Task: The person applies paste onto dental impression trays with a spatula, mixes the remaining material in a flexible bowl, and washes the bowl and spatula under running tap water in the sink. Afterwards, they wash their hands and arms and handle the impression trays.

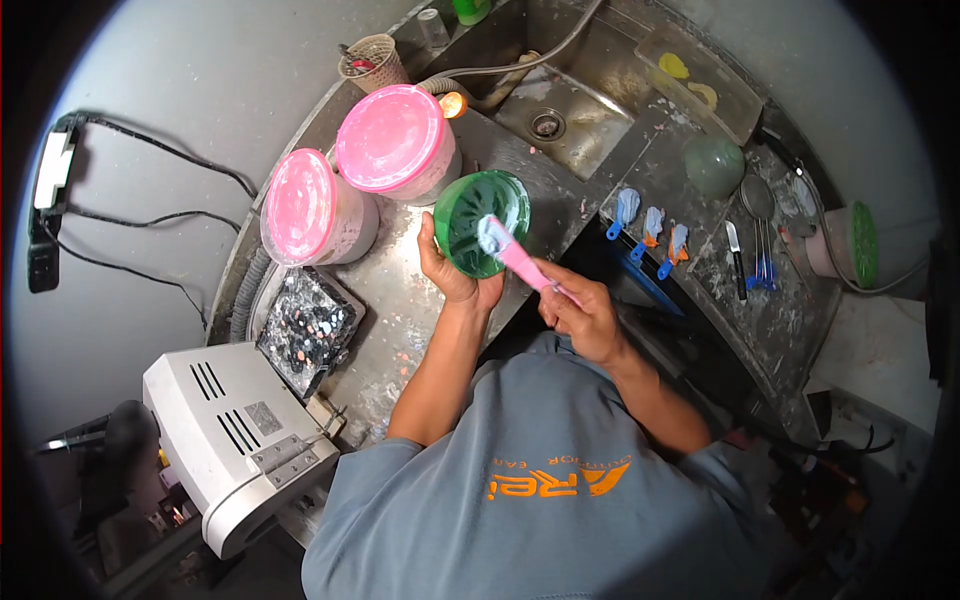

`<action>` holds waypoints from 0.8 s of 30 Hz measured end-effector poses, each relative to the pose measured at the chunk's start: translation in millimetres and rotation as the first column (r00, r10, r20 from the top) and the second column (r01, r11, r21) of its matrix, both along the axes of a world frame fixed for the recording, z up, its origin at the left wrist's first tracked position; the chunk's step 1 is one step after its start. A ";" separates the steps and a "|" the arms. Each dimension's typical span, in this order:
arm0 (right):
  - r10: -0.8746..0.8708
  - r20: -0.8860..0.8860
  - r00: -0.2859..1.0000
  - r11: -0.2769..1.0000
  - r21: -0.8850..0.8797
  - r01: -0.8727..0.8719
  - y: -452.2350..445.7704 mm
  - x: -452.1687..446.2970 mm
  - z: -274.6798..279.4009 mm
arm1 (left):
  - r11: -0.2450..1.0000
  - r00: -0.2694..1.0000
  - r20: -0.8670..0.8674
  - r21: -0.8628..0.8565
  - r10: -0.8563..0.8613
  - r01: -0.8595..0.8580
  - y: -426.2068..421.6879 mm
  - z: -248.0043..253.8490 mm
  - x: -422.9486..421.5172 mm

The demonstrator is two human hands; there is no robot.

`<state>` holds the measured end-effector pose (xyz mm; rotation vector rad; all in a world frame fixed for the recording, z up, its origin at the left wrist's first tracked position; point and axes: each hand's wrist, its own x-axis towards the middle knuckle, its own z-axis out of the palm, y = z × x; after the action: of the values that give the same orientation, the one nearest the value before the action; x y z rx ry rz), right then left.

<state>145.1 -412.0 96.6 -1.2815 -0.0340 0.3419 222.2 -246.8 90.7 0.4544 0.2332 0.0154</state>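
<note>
My left hand (452, 278) is wrapped around a green mixing bowl (447, 232), which is tilted with its mouth facing up toward me. White smears line the inside of the bowl. In my right hand (585, 315) is a pink spatula (522, 262), gripped by its handle. Its tip reaches over the bowl and carries a lump of pale blue-white paste (492, 236). Whether the tip touches the bowl's wall, I cannot tell.
Two tubs with pink lids (390, 135) stand behind the bowl, near a metal sink (590, 150). Several blue-handled trays with pale blue paste (626, 208) lie right, near a knife (737, 260). At left are a grey machine (235, 420) and a debris-filled black tray (310, 325).
</note>
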 end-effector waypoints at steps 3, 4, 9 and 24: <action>0.182 0.671 0.718 0.648 -0.632 0.426 -6.4 8.2 -17.9 | 0.999 0.999 -0.048 -0.044 0.011 -0.014 2.3 13.9 0.5; 0.245 0.679 0.692 0.568 -0.679 0.465 -5.2 6.1 -17.1 | 0.999 0.998 -0.061 -0.053 0.006 -0.010 2.9 16.7 1.1; 0.348 0.672 0.653 0.489 -0.725 0.485 -7.4 -4.5 -16.7 | 0.989 0.997 -0.078 -0.149 0.012 -0.024 19.0 5.5 0.6; 0.222 -0.187 0.957 0.966 0.174 -0.190 14.3 9.3 0.6 | 0.987 0.988 -0.017 -0.041 0.153 -0.154 25.9 10.6 -8.8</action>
<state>154.4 -397.7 97.3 -1.0853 -0.0185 0.6392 213.4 -220.9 101.4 0.3935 0.2815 0.1576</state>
